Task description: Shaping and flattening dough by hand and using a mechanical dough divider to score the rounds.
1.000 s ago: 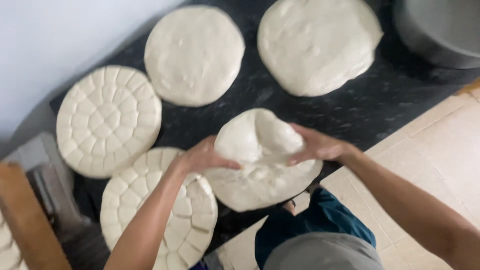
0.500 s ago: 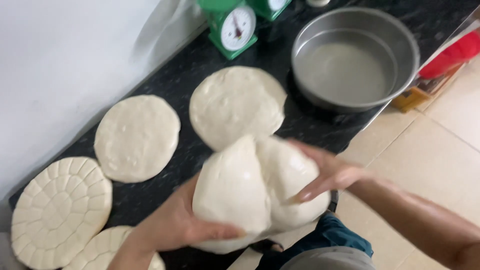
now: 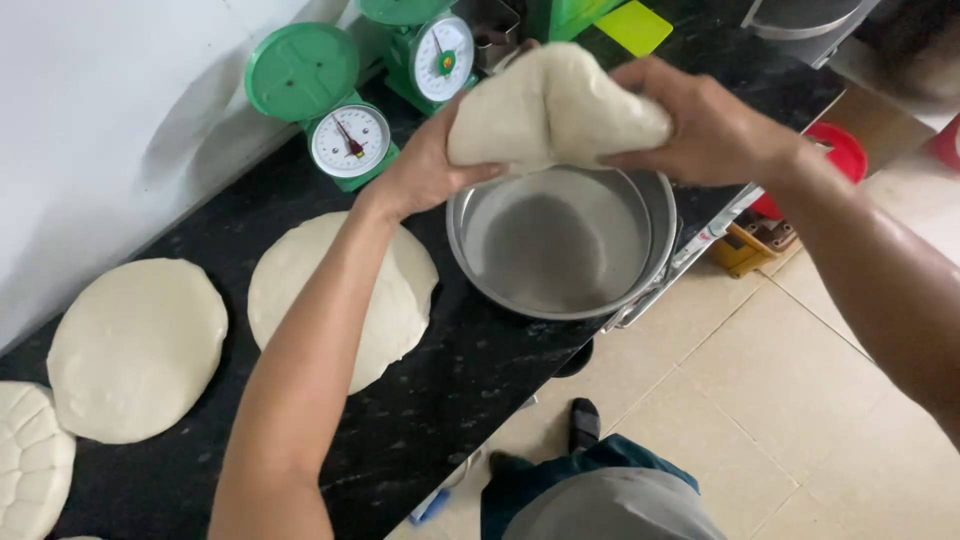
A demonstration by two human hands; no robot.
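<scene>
We hold a folded lump of pale dough (image 3: 555, 105) up in the air between both hands. Our left hand (image 3: 425, 170) grips its left edge, the fingers (image 3: 470, 172) curled under and closed on the dough. Our right hand (image 3: 700, 125) clasps it from the right and top, its fingers (image 3: 640, 75) wrapped over the fold and pressed into the surface. The dough is bunched, with a crease running down its middle, and touches nothing but our hands.

Directly below the fingers sits a round metal pan (image 3: 560, 300) on the black speckled worktop (image 3: 470, 380); the dough hangs above its far rim. Just beyond the left fingers stand two green dial scales, one nearer the wall (image 3: 345, 135) and one close behind the dough (image 3: 435, 50). Below and to the left of the left fingers, partly under our forearm, lies a flat round of dough (image 3: 395, 290), and further left another flat round (image 3: 135, 345). At the far left edge a scored round (image 3: 30, 460) shows in part. To the right of the right fingers, off the worktop, a red object (image 3: 845, 150) is partly hidden by our wrist.
</scene>
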